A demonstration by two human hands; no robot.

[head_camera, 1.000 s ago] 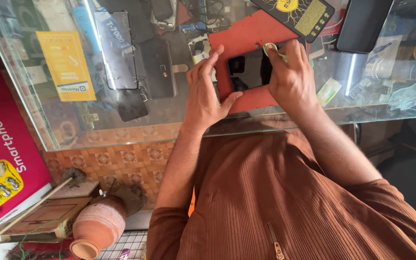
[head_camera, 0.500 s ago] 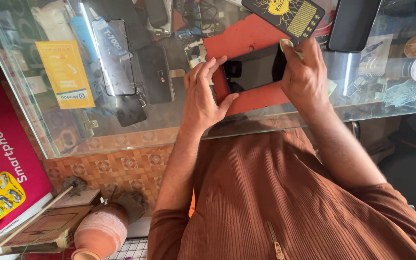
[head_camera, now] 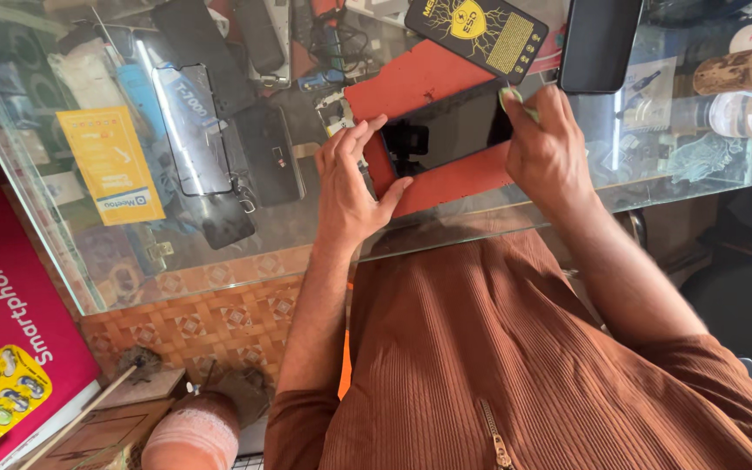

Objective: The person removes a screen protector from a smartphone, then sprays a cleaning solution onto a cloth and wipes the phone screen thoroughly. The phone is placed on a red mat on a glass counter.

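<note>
A black smartphone [head_camera: 456,127] lies screen up on a red mat [head_camera: 446,178] on the glass counter [head_camera: 219,252]. My left hand [head_camera: 350,187] steadies the phone's left end, thumb and fingers on its edge. My right hand [head_camera: 546,148] rests on the phone's right end and pinches a small pale green tab or cloth [head_camera: 512,96] against the screen.
A black and yellow packet [head_camera: 480,30] and a second dark phone [head_camera: 600,43] lie beyond the mat. Bottles [head_camera: 741,70] stand at the right. Under the glass are phone parts and a yellow card [head_camera: 110,165]. A red box [head_camera: 10,305] and clay pot [head_camera: 193,435] sit below left.
My right hand has slid from the phone's upper middle to its right end. The camera view has shifted, and my left hand keeps its hold.
</note>
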